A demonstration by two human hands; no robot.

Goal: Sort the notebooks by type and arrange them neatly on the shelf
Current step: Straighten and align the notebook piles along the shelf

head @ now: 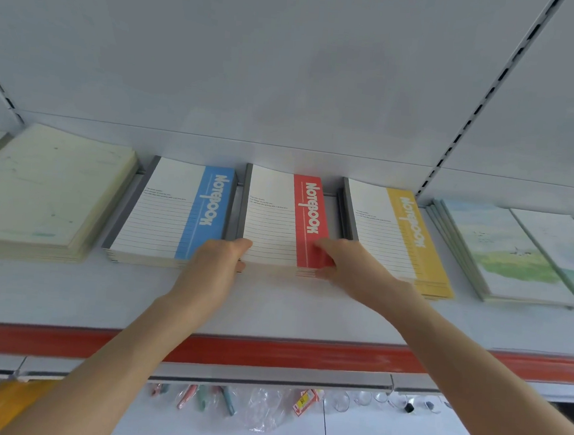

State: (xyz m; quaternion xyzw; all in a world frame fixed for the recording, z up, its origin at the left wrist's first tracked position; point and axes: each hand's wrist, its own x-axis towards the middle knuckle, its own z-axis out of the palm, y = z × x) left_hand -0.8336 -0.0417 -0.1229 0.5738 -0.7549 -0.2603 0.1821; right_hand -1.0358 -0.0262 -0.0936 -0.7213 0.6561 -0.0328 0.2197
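Left hand [218, 263] and right hand [340, 262] each pinch a near corner of the red notebook stack [271, 223] — squaring it, I judge — next, level it with the blue stack [162, 214] beside it.

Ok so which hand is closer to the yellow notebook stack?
Right. The right hand grips the near right corner of the red stack, just beside the yellow stack; the left hand holds the red stack's left edge, next to the blue stack.
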